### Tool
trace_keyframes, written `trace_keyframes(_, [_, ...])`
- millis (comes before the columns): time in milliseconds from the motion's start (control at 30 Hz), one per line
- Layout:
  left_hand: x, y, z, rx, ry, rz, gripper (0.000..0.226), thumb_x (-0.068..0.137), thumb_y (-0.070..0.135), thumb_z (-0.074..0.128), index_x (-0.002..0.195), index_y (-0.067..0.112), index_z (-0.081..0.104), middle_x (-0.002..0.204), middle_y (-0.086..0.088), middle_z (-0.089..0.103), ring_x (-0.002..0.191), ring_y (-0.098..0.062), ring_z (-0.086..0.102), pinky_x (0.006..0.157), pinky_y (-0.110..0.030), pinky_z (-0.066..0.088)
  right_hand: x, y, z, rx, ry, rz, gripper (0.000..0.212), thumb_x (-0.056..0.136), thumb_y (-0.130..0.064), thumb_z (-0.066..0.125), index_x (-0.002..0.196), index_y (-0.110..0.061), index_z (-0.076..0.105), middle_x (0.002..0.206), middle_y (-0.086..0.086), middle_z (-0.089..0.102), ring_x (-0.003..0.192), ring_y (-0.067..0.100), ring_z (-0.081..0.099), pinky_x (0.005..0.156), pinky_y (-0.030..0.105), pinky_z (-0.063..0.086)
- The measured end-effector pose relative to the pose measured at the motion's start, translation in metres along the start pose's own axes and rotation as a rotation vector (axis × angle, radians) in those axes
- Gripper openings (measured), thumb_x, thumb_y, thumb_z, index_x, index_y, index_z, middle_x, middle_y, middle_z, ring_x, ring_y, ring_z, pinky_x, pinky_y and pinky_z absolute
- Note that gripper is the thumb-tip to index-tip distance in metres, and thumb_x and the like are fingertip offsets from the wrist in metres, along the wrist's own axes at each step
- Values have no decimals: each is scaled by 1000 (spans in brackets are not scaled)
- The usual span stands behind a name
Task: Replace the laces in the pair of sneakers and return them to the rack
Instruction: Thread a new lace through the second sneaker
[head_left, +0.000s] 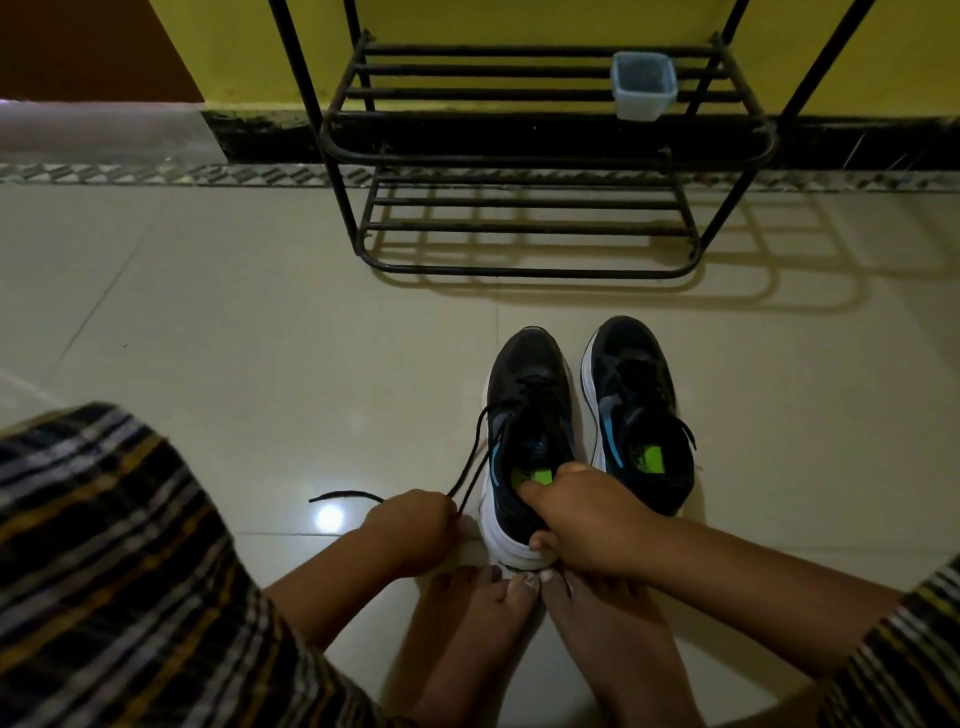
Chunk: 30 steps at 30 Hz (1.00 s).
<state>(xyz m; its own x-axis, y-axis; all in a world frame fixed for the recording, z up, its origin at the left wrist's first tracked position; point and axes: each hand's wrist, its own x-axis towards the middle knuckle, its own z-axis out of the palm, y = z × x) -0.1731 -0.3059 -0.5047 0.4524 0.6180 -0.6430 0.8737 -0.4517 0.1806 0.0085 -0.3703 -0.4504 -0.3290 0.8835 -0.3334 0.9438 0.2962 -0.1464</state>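
Unlacing step under way, old black lace (470, 457) coming out of the left sneaker (524, 431). Left hand (410, 530) clenched around the lace, drawn taut. Right hand (582, 519) gripping the heel, thumb inside the collar. Right sneaker (641, 410) alongside, laced. Next: freeing remaining eyelets, 1 at a time. Rack (524, 156) beyond.

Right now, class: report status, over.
Left hand pinches black lace. Right hand grips near sneaker heel. Rack ahead, path open.
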Motion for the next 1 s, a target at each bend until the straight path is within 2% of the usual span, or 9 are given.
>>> trace_keyframes(167, [-2,1,1,-26,78,-173,44,101,39,30,104,5,58,108,-14,63,100,-27,59,77,-30,44,1,0,2,12,-8,15,35,93,-32,53,119,-10,47,107,16,60,106,32,49,72,29,26])
trace_keyframes(300, [-3,-3,2,-16,228,-310,34,95,42,44,99,11,57,104,-7,63,96,-24,61,66,-27,40,2,0,3,8,-15,16,35,93,-33,53,119,-12,48,107,15,60,107,30,49,72,28,26])
trace_keyframes(400, [-1,-9,4,20,353,-272,18,94,31,45,101,14,48,99,-5,63,90,-24,61,60,-28,36,2,0,2,25,-18,27,34,92,-34,53,118,-12,49,108,14,60,108,30,48,74,29,31])
trace_keyframes(500, [1,-13,8,57,334,-247,19,97,32,41,105,17,50,88,-2,57,84,-24,59,58,-29,35,2,0,2,43,-27,35,34,92,-33,53,119,-13,50,108,14,60,108,30,48,74,29,31])
trace_keyframes(667, [5,-16,13,208,423,-140,17,95,21,46,99,12,60,98,-6,57,89,-23,55,60,-28,35,0,1,2,72,-56,52,34,91,-33,54,118,-13,49,109,14,59,109,30,47,77,30,35])
trace_keyframes(733, [7,-13,-4,-18,443,-184,18,96,21,42,93,10,56,94,-7,60,83,-23,54,63,-29,37,0,0,1,126,-49,61,40,91,-39,55,120,-13,48,112,13,58,110,29,48,82,31,38])
trace_keyframes(867, [-8,0,-55,-993,210,-95,3,94,13,53,93,15,56,79,-6,64,64,-17,54,60,-28,49,1,-1,-12,370,195,130,51,87,-49,55,127,-17,50,108,3,66,98,20,58,86,32,47])
trace_keyframes(933, [-21,13,-73,-1191,80,68,11,95,6,49,97,12,58,73,-4,59,57,-11,51,55,-23,50,4,4,-22,549,277,163,50,85,-47,61,127,-21,54,98,-5,68,85,10,58,84,31,48])
trace_keyframes(1000, [-28,25,-82,-1281,76,224,18,97,2,44,95,7,62,70,-4,58,57,-9,54,57,-21,51,6,9,-25,738,265,174,37,81,-41,68,113,-22,64,88,-6,61,77,7,54,73,27,47])
